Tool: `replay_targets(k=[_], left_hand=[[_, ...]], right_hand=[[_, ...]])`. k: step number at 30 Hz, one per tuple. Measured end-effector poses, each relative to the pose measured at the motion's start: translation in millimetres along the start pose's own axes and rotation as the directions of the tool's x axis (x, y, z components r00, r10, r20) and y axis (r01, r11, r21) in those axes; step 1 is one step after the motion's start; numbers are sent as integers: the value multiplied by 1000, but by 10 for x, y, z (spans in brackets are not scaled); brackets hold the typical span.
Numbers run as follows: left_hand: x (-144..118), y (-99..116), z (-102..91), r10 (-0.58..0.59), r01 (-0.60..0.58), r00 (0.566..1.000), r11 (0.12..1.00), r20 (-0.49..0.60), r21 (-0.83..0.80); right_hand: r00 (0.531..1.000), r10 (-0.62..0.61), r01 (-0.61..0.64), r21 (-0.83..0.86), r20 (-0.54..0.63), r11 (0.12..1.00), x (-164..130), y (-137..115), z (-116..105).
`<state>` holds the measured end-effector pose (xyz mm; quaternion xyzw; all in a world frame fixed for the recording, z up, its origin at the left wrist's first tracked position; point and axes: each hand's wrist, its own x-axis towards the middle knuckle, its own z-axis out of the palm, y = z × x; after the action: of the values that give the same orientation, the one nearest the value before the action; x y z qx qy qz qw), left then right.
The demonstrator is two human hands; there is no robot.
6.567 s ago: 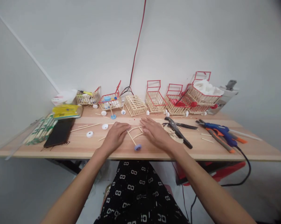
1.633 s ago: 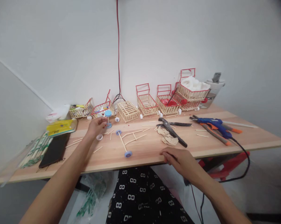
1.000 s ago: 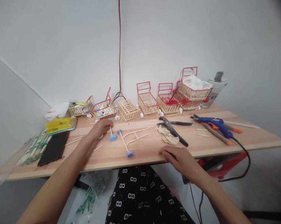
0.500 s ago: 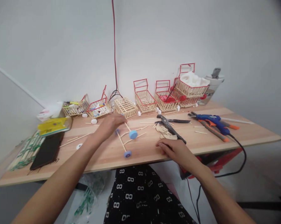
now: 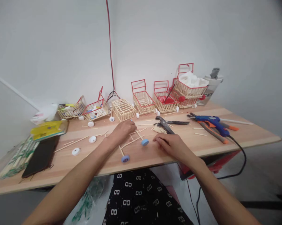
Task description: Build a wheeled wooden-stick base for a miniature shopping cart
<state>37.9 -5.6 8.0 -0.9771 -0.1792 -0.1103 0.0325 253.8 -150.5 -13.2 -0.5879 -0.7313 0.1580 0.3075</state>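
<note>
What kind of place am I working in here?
Likely a home craft bench: a wooden table against a bare wall, a row of small stick-built carts, a blue glue gun, and loose sticks and wheels by both hands.

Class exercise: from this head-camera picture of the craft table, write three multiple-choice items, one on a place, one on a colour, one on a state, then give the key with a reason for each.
1. Where does the blue hot-glue gun lie on the wooden table?
A. At the left edge
B. On the right side
C. Inside a stick basket

2. What colour is the round wheel cap on the wooden stick by the left hand?
A. Light blue
B. Red
C. Black

3. How is the right hand?
A. Raised, gripping the black pliers
B. Palm down on the table, holding nothing
C. Closed around the glue gun

Key: 1 B, it lies right of the black pliers, with its cord running off the front edge. 2 A, the cap is pale blue against the wood. 3 B, the hand lies flat near the table's front edge, fingers empty.
</note>
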Motion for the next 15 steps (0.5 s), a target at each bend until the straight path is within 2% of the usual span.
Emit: replay_targets(k=[10,15], left_hand=[[86,-18,63,-1,0,997,1000,79,10],[100,-3,93,5,-3,995,1000,98,-18]], right_hand=[[1000,-28,28,0,-9,1000,211,-18,30],[1000,-7,9,-84,20,996,296,-27,47]])
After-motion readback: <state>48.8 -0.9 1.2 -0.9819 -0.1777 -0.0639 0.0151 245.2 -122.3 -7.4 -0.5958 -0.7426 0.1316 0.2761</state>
